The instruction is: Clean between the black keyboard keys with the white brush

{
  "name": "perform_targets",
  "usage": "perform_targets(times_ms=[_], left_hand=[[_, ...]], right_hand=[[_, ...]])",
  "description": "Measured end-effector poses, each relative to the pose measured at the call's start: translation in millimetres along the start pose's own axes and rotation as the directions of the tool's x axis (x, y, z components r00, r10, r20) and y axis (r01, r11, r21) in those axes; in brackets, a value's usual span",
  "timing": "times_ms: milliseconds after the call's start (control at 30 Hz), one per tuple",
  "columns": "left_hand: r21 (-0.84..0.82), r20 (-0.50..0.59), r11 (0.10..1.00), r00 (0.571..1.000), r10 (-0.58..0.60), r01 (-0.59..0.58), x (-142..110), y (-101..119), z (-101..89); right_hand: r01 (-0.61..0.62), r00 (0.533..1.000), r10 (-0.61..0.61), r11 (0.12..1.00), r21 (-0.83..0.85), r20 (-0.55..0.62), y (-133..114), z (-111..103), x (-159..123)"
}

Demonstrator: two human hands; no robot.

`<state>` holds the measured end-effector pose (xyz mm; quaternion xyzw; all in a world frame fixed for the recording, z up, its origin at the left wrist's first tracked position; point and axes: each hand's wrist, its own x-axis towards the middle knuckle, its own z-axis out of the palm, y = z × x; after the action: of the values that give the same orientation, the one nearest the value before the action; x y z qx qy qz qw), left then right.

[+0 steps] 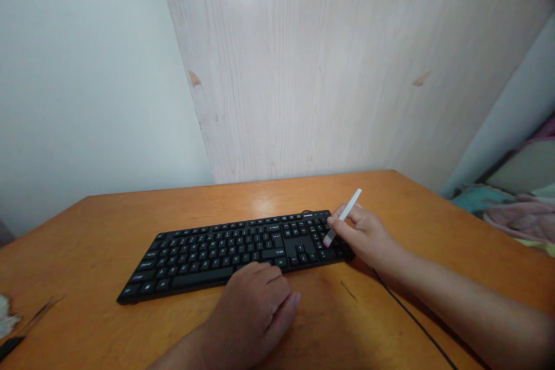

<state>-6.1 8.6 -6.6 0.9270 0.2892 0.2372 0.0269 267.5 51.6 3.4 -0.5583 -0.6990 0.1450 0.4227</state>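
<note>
A black computer keyboard (217, 260) lies across the middle of an orange wooden desk (347, 196), slightly angled. The two hands are apart. The left hand (251, 306), at lower center, rests palm down, with its fingers on the keyboard's front edge and holding nothing. The right hand (359, 234) pinches a slim white stick (346, 212) between thumb and fingers. The stick's pinkish tip (326, 241) sits among the keys near the keyboard's right end, though whether it touches a key is hard to make out.

The right hand and forearm block that end of the keyboard from view. A thin black cable (411, 315) crosses the desk at lower right, running out of the frame. At the lower left edge, a crumpled white item (5, 315) and a dark object (9, 347) are cut off and hard to identify. Pink and teal bedding (520, 208) sits at right, beyond the desk. A pale wood-grain panel (281, 81) rises behind the desk, beside a white wall (87, 81) at upper left.
</note>
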Motion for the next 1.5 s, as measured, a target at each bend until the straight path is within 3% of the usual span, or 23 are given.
perform_targets(times_ms=[100,200,300,433,567,833,1000,1067,1133,1233,1333,1400,1500], left_hand=[[0.002,0.005,1.0,1.0,-0.007,0.007,-1.0,-0.5,0.9],[0.002,0.008,1.0,1.0,-0.012,0.012,-1.4,0.0,1.0],[-0.021,-0.007,0.999,0.999,-0.037,0.036,-0.3,0.8,-0.5],[-0.124,-0.082,0.982,0.985,-0.15,0.139,2.3,3.0,-4.9],[-0.165,-0.168,0.975,0.97,-0.173,0.145,3.4,8.6,-9.6],[0.011,-0.155,0.998,0.986,-0.056,0.058,4.5,19.4,-5.9],[0.071,-0.164,0.995,0.985,-0.059,0.071,5.0,19.8,0.6],[0.052,-0.15,0.995,0.986,-0.078,0.086,4.9,19.6,0.6],[0.018,-0.118,0.993,0.987,-0.111,0.114,5.1,19.2,-0.9],[-0.023,-0.069,0.989,0.986,-0.149,0.148,5.9,17.1,-3.8],[-0.059,-0.051,0.983,0.983,-0.177,0.174,6.2,12.7,-5.6],[-0.088,-0.056,0.974,0.975,-0.216,0.21,6.1,9.8,-6.3],[-0.126,-0.102,0.962,0.961,-0.256,0.243,5.5,8.1,-7.1]], right_hand=[[-0.014,1.0,0.014,1.0,-0.001,0.019,-0.2,0.0,0.3],[-0.133,0.991,0.135,0.968,0.213,0.004,-3.6,0.6,-1.8],[-0.245,0.969,0.201,0.845,0.476,0.142,-13.9,2.9,-6.8],[-0.322,0.935,0.128,0.692,0.646,0.33,-35.7,4.3,-15.5],[-0.297,0.921,0.017,0.68,0.67,0.39,-55.3,4.0,-24.6],[0.003,0.956,-0.139,0.885,0.466,0.259,-67.5,7.4,-39.0],[0.058,0.94,-0.186,0.912,0.405,0.285,-70.9,3.5,-42.9],[0.032,0.925,-0.195,0.896,0.444,0.327,-70.6,3.3,-43.6],[-0.077,0.914,-0.142,0.859,0.506,0.381,-68.8,5.0,-43.2],[-0.28,0.915,0.004,0.727,0.627,0.404,-65.9,7.7,-38.5],[-0.348,0.929,0.116,0.6,0.721,0.352,-66.2,6.2,-29.5],[-0.361,0.928,0.153,0.591,0.721,0.339,-67.1,3.8,-24.3],[-0.35,0.933,0.172,0.649,0.675,0.317,-66.3,2.6,-21.8]])
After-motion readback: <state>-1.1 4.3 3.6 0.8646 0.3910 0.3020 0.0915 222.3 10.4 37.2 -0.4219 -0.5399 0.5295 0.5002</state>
